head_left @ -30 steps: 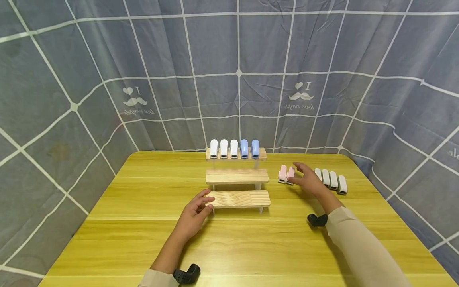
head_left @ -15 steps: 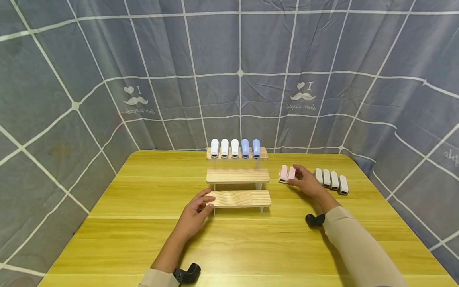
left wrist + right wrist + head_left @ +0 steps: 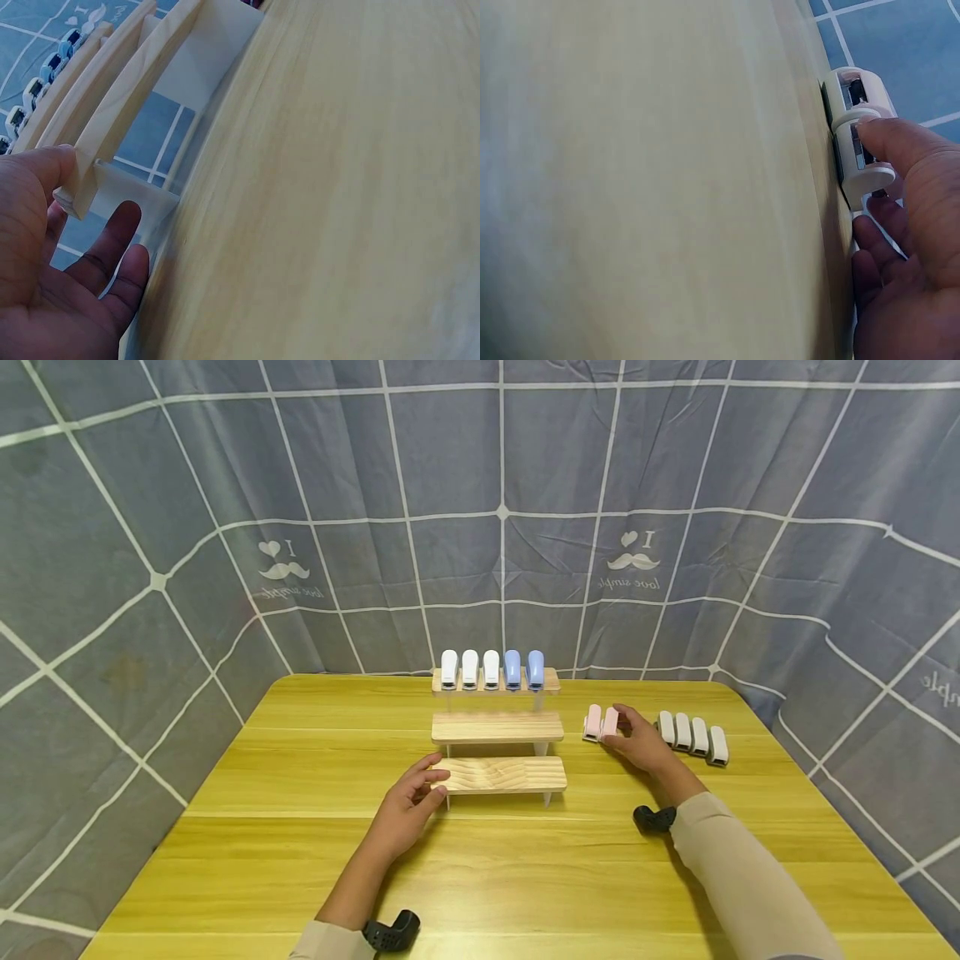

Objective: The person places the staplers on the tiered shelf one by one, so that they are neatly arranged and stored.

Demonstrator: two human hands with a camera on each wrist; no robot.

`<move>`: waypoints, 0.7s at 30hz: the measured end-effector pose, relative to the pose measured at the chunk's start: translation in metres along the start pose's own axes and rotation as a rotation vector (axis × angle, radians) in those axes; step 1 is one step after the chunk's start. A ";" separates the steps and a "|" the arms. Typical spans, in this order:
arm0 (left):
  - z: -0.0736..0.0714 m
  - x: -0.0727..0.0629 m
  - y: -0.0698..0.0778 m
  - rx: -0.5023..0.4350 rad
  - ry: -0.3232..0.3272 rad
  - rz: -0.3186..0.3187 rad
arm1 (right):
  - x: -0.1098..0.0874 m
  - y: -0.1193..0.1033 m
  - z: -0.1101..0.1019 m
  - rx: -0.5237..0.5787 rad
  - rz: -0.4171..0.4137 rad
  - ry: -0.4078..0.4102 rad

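Note:
My left hand [image 3: 401, 814] holds the left end of the lowest board of a three-tier wooden display stand [image 3: 506, 775]. In the left wrist view, the thumb lies at the board's end and the lower fingers are loosely extended beneath. My right hand [image 3: 647, 747] pinches the right-hand pink stapler [image 3: 610, 722], which stands on the table. The right wrist view shows my thumb on the front of this stapler [image 3: 866, 178], with fingers curled behind it. Close beside it on the left is another pink stapler [image 3: 592, 722].
On the top tier stand three white staplers [image 3: 470, 669] and two blue staplers [image 3: 512, 669]. Several white staplers [image 3: 699, 737] form a row on the wooden table [image 3: 300, 827], right of my right hand. A grey checked curtain [image 3: 360, 560] surrounds the table's back and sides.
My right hand has moved slightly left and closed its thumb and fingers onto the right-hand pink stapler. The left hand keeps its place on the stand.

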State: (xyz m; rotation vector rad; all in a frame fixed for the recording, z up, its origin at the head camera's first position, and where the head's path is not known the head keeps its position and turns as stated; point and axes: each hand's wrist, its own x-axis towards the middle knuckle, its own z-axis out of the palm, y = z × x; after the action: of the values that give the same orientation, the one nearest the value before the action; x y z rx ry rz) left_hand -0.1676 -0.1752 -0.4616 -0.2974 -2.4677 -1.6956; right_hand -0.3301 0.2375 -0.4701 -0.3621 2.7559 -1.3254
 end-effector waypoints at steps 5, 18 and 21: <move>0.000 0.000 0.001 0.012 0.004 0.000 | 0.001 0.001 0.002 0.014 0.007 0.013; 0.001 0.000 -0.001 0.007 0.009 0.010 | -0.003 0.002 0.005 0.069 0.021 0.037; 0.001 0.000 -0.001 0.004 0.009 -0.003 | -0.005 0.003 0.004 0.074 0.007 0.050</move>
State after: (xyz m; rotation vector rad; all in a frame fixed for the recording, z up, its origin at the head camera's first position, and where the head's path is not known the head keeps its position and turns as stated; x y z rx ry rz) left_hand -0.1680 -0.1747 -0.4628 -0.2852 -2.4653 -1.6893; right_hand -0.3247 0.2373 -0.4755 -0.3188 2.7355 -1.4502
